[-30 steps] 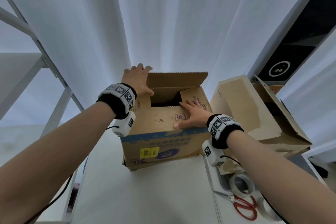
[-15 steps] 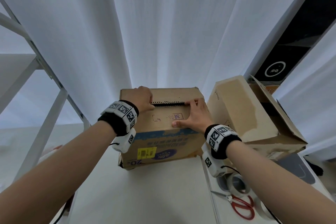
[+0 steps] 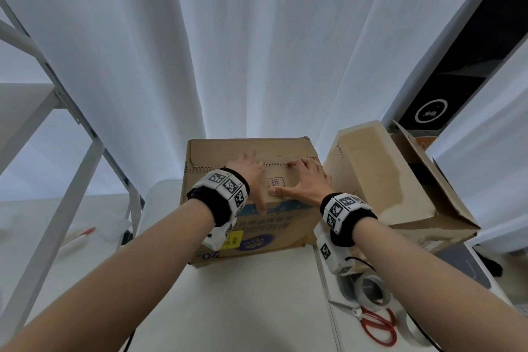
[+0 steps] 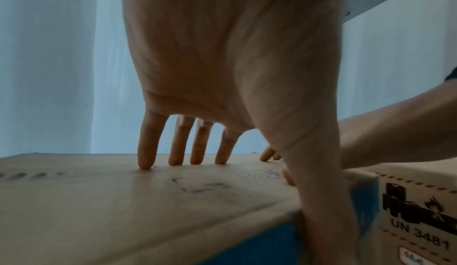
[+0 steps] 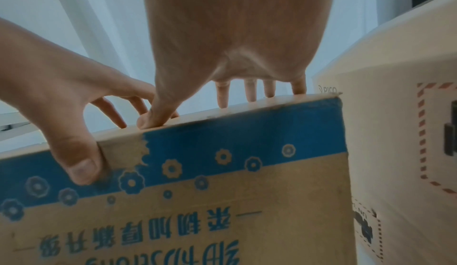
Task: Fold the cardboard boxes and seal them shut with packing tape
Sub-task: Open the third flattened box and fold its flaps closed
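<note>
A brown cardboard box (image 3: pixel 245 148) with a blue printed band stands on the white table (image 3: pixel 243 308), its top flaps folded down and meeting at a jagged seam. My left hand (image 3: pixel 251 174) lies on the top with straight fingers (image 4: pixel 146 159) pressing at the seam; its thumb (image 5: pixel 81 163) hangs over the front edge onto the blue band. Beside it, my right hand (image 3: pixel 303 180) presses the near flap with spread straight fingers (image 5: pixel 222 97) and thumb. Two rolls of clear packing tape (image 3: pixel 371 291) lie at the table's right, below my right forearm.
A second, paler cardboard box (image 3: pixel 385 180) with an open side flap stands against the first box's right side. Red-handled scissors (image 3: pixel 377 326) lie by the tape. A white shelf frame (image 3: pixel 71 111) rises at left. White curtains (image 3: pixel 257 37) hang behind the boxes.
The far flap, upright a second ago, has come down and the box top is closed. My left hand slid from that flap's left edge to the middle of the seam, close to my right hand.
</note>
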